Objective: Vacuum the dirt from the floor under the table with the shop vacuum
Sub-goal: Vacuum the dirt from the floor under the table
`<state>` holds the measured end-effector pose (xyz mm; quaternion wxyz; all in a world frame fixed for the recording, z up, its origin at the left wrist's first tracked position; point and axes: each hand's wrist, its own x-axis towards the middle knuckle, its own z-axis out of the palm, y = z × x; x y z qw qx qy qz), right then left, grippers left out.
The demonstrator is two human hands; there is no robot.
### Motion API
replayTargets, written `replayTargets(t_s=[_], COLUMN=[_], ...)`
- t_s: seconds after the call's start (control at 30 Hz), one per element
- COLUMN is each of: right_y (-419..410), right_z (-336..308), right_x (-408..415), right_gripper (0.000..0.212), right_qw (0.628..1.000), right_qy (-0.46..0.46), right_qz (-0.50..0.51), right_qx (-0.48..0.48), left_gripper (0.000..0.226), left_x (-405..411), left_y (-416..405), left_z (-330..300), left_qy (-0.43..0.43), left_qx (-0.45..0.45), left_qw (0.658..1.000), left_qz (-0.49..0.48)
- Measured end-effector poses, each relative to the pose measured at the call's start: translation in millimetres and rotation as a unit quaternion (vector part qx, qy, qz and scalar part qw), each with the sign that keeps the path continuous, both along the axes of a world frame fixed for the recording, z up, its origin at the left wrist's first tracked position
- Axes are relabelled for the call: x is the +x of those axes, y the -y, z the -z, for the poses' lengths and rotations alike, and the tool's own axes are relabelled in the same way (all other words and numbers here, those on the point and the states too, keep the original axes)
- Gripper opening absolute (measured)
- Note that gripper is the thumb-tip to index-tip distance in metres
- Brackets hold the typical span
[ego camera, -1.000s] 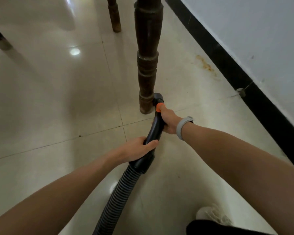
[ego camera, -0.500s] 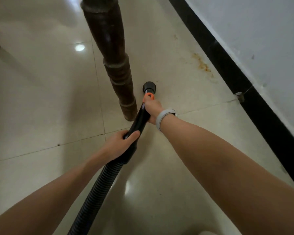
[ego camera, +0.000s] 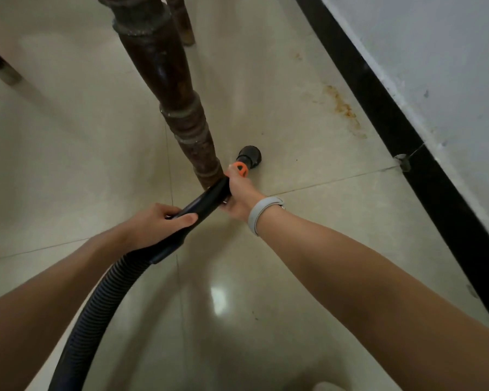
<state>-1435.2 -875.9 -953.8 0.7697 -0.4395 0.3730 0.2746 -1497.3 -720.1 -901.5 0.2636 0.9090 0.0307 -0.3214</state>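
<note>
Vacuum wand [ego camera: 206, 200]: gripped by left hand [ego camera: 153, 221] and right hand [ego camera: 239, 193], fingers clamped round it. Nozzle [ego camera: 250, 156] set beside table leg [ego camera: 178, 114] on floor [ego camera: 308, 221].

Rust-coloured stain [ego camera: 343, 108] beside black baseboard [ego camera: 407, 142], white wall [ego camera: 435, 52]
</note>
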Motion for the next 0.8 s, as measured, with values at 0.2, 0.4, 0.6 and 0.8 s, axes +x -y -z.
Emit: replayTargets(t_s=[0.2, 0.4, 0.6, 0.8], right_y=[13, 66, 83, 79], right_z=[0, 15, 13, -2], right_x=[-3, -6, -15, -8], right_gripper=[0.041, 0.048, 0.051, 0.032], right_qw=[0.995, 0.973, 0.968, 0.986], right_qy=[-0.018, -0.015, 0.001, 0.020], right_qz=[0.055, 0.151, 0.183, 0.145], right_qx=[-0.082, -0.174, -0.171, -0.077], left_gripper=[0.031, 0.029, 0.029, 0.035], left_x=[12, 30, 27, 31], left_y=[15, 65, 86, 71], left_z=[5, 19, 33, 32], left_qy=[-0.019, -0.001, 0.027, 0.030], left_qx=[-0.014, -0.034, -0.064, -0.071], left_qw=[0.999, 0.990, 0.984, 0.992], left_qz=[0.039, 0.135, 0.163, 0.102])
